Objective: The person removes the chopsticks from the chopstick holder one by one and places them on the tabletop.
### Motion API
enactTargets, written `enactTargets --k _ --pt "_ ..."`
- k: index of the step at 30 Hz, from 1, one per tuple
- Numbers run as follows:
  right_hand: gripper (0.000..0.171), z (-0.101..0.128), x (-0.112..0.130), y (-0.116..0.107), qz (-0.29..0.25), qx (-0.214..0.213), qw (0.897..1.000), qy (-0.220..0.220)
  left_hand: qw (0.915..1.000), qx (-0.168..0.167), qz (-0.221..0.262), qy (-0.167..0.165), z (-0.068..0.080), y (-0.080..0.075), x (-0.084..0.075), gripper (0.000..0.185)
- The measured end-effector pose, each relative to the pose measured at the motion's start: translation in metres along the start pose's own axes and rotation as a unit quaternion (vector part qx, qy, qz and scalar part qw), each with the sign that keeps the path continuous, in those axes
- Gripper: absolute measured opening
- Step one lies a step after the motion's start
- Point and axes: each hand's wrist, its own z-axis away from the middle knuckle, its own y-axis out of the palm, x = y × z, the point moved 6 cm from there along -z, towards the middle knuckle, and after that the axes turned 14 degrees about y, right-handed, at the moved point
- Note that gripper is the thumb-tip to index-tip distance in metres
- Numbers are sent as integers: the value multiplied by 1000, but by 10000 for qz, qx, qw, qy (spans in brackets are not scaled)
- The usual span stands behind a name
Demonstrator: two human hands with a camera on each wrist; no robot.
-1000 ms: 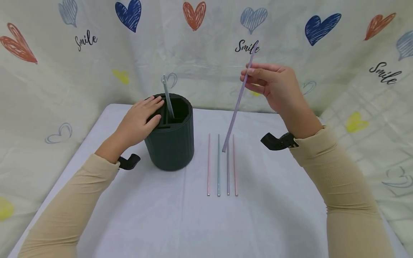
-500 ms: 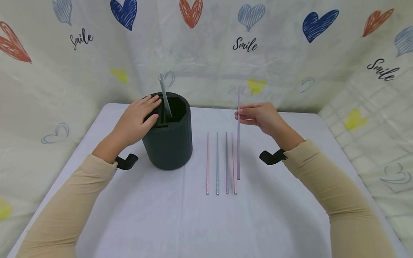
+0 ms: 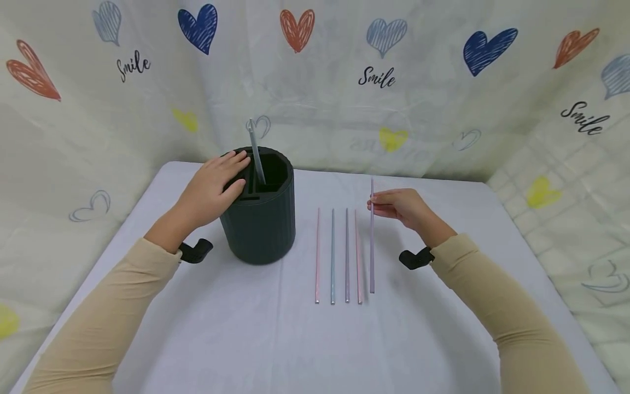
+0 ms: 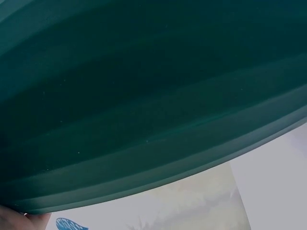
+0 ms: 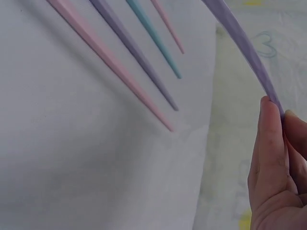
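In the head view, my left hand (image 3: 210,189) rests on top of a dark green utensil holder (image 3: 261,235), fingers stretched flat over its rim. The holder's ribbed wall fills most of the left wrist view. One grey-blue chopstick (image 3: 256,153) leans upright in its open compartment. With thumb and fingertips, my right hand (image 3: 401,208) pinches a purple chopstick (image 3: 372,246) by its far end. Left of it lie a pink chopstick (image 3: 359,262), another purple chopstick (image 3: 347,257), a teal chopstick (image 3: 332,257) and a second pink chopstick (image 3: 317,257), roughly parallel and spaced apart.
A white cloth (image 3: 295,345) covers the table. Behind it hangs a pale curtain (image 3: 325,104) printed with hearts and words. Black wrist cameras, such as the right one (image 3: 415,258), sit below both hands.
My right hand has come down from in front of the curtain, bringing the purple chopstick from a slant to parallel with the row, at its right end. The left hand has stayed on the holder.
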Motion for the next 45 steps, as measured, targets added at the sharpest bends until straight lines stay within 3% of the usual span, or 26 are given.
enactTargets --k 7,12,20,34,41,45 --pt "35 -13 -18 -10 13 -35 9996 291 10000 40 13 -47 -1 0 0 54" --pt "31 -25 -28 -13 -179 46 9986 493 9999 63 -33 -106 2 0 1 54" --pt "50 -41 -40 -13 -96 32 9974 714 9999 44 14 -111 2 0 -1 54" --pt "17 -56 -55 -8 -156 -206 9951 958 9999 -30 27 -101 2 0 1 53" --pt "10 -56 -60 -8 -164 -123 9925 1207 10000 -43 26 -77 1 0 1 53" --pt "5 -54 -59 -8 -43 -221 9941 1059 10000 -37 50 -64 -1 0 1 54"
